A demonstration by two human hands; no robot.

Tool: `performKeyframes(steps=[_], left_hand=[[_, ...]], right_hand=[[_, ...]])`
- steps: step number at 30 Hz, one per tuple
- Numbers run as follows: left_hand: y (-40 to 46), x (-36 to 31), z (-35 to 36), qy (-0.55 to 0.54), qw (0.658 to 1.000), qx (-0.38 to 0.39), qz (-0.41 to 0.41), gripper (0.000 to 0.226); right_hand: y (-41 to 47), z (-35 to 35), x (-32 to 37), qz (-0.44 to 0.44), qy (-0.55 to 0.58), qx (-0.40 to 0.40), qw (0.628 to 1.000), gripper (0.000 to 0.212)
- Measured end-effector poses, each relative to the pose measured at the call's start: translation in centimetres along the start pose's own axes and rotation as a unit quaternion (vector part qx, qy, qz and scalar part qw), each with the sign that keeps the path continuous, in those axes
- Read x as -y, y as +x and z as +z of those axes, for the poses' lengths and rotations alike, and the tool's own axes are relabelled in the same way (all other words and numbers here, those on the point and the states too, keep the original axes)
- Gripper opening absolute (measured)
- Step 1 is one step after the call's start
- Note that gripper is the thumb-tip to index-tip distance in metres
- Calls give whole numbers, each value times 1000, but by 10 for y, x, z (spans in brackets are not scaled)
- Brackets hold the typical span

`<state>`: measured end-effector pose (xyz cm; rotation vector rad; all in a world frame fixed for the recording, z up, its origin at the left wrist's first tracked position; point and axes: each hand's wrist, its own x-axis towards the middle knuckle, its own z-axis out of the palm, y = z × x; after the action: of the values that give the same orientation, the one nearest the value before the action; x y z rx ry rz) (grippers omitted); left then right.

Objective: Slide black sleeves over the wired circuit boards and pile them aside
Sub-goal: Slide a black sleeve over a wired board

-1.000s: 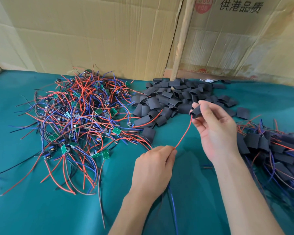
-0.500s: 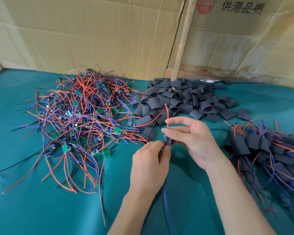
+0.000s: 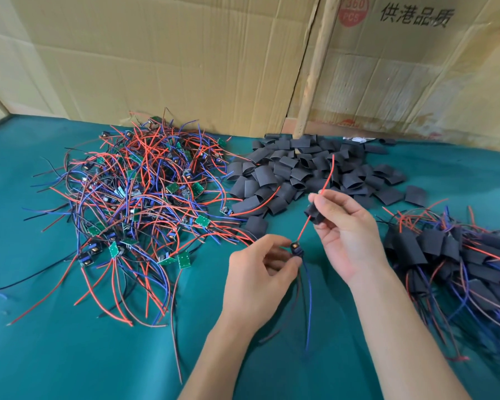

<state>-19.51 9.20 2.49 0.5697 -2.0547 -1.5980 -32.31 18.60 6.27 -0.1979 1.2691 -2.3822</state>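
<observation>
Above the green bench (image 3: 55, 356), my left hand (image 3: 260, 281) pinches a small circuit board (image 3: 296, 249) between thumb and fingertips, its blue and dark wires hanging down toward the cloth. My right hand (image 3: 350, 235) grips a black sleeve (image 3: 315, 213) with curled fingers; the board's red wire (image 3: 318, 197) runs up through the sleeve and pokes out past it — the sleeve sits on the wire, apart from the board. At the left lies a tangled heap of bare wired boards (image 3: 145, 203), green boards showing among red and blue leads. Behind my hands is the pile of empty sleeves (image 3: 309, 171). At the right lies the pile of sleeved boards (image 3: 456, 255). Cardboard sheets (image 3: 185, 59) stand along the back; one bears a red round mark reading "360 PCS" (image 3: 353, 10) and black characters "供港品质" (image 3: 416, 15).
</observation>
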Motion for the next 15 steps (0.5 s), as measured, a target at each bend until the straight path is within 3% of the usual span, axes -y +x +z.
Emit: performKeyframes(steps=[11, 15], left_hand=[[6, 1, -6, -101, 993, -51, -16, 14], [7, 1, -8, -143, 988, -61, -22, 15]], right_hand=[[-9, 10, -8, 24, -162, 75, 984, 30], [-12, 16, -10, 28, -157, 78, 984, 27]])
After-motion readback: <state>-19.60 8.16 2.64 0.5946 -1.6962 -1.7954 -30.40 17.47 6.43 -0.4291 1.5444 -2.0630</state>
